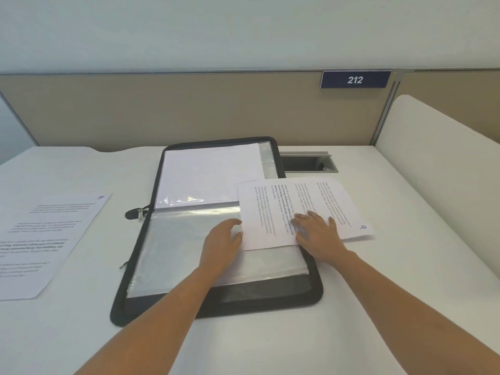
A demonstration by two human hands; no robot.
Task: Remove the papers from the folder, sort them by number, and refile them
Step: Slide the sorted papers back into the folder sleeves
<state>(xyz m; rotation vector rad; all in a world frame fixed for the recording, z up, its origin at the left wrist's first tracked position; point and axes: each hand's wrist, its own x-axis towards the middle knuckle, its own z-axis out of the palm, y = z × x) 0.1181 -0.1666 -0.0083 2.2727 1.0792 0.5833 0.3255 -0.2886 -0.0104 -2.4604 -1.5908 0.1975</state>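
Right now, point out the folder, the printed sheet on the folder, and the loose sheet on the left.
folder (270, 300), head view, near black border.
printed sheet on the folder (270, 209), head view, text area.
loose sheet (46, 239), head view, printed middle.

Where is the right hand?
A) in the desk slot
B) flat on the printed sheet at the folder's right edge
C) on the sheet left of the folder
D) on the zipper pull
B: the right hand lies, fingers spread, on the printed sheet overlapping the right edge of the folder.
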